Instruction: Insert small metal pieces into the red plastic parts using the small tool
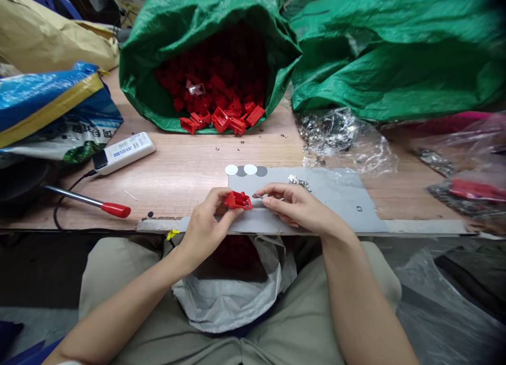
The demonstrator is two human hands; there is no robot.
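Red plastic, formed into a small open case [238, 200], is held over the left part of a grey mat [340, 193] near the front edge of the worktop [177, 164]. The case is grasped by the thumb and fingers of the left hand [203, 222], with its open side turned up and toward the right. A thin metal piece [259, 197] is pinched in the fingers of the right hand [294, 202], its end pointed at the case and set just beside it, with a narrow gap left between. Behind the right hand, a small heap of shiny metal parts [299, 183] is partly hidden. Round white and grey shapes [250, 170] are lined up at the far left corner of the mat. Beyond, many more red cases [221, 117] are contained in a green sack [146, 101], by which a second green sack [395, 75] is neighboured. In front of that one, metal bits are bundled in a clear bag [336, 133]. To the left, a white plastic box [126, 152] is joined to a black cable [54, 213], which is crossed by a red-handled tool [106, 207]. Below the worktop, a white sack [225, 315] is spread open between the knees.
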